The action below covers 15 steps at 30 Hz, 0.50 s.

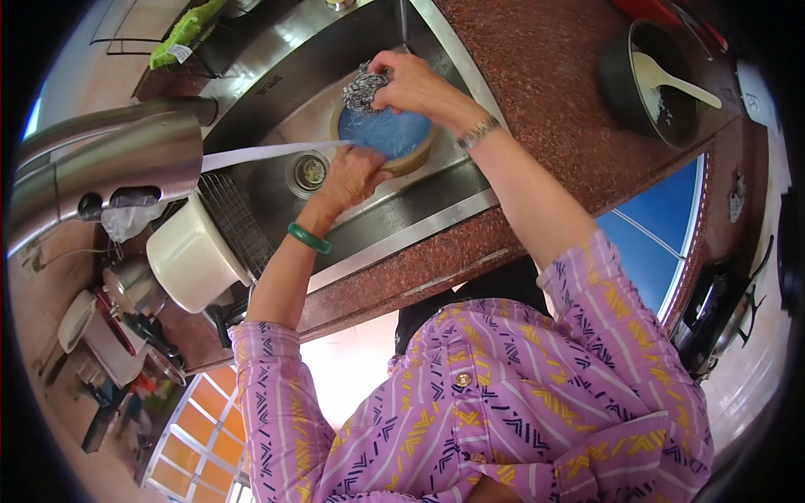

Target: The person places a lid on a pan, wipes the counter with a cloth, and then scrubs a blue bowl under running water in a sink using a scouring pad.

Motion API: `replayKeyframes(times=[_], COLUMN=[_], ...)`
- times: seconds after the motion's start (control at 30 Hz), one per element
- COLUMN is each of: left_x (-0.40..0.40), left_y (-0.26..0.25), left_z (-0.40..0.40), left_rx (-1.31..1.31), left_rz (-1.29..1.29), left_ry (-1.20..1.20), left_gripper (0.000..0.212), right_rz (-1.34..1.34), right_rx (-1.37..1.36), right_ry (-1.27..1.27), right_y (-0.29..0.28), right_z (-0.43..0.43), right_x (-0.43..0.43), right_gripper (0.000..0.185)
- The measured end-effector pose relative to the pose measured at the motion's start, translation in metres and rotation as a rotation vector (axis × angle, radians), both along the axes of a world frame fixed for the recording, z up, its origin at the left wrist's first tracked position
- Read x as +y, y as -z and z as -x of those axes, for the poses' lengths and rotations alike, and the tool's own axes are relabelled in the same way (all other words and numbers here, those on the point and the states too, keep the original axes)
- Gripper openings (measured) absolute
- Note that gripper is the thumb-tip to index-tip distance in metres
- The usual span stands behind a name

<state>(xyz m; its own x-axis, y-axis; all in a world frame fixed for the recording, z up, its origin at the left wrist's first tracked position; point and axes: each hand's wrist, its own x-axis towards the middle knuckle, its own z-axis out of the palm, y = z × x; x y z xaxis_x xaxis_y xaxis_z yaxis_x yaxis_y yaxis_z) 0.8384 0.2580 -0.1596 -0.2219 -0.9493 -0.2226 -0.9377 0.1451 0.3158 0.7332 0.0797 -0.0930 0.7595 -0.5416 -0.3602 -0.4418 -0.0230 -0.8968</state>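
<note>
A round vessel [409, 135] with a blue inside and a tan outer wall sits in the stainless steel sink [295, 126], with water in it. My left hand [352, 173], a green bangle on its wrist, grips the vessel's near left edge; whether it has a handle there is hidden. Between the fingers of my right hand [409, 82] is a metal scouring pad [365, 91], held above the vessel's far side. From the tap [126, 163] at the left, a stream of water [277, 153] runs down to the vessel beside my left hand.
A drain [308, 174] lies left of the vessel. A cream pot [195, 254] rests by a wire rack [236, 214]. On the red granite counter [522, 82] at right stands a dark pot [619, 88] with a pale rice paddle [673, 78]. A green cloth [185, 34] hangs behind the sink.
</note>
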Motion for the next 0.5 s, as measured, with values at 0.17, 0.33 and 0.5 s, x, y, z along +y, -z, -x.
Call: replayKeyframes(times=[0.17,0.33,0.5], left_x=[-0.022,-0.014,-0.013], left_y=[-0.043,-0.035,-0.034], left_z=[0.003,0.004,0.018], left_rx=[0.379,0.524,0.433], left_rz=[-0.082,0.025,0.077], left_ry=[-0.42,-0.715,-0.849], left_gripper=[0.031,0.038,0.053], right_rz=[0.48,0.546,0.501], right_rx=[-0.14,0.112,0.295], right_ry=[0.209,-0.027,0.078], right_y=[-0.011,-0.014,0.054], right_z=[0.047,0.044,0.025], right_x=[0.02,0.078,0.018], right_gripper=[0.034,0.034,0.042])
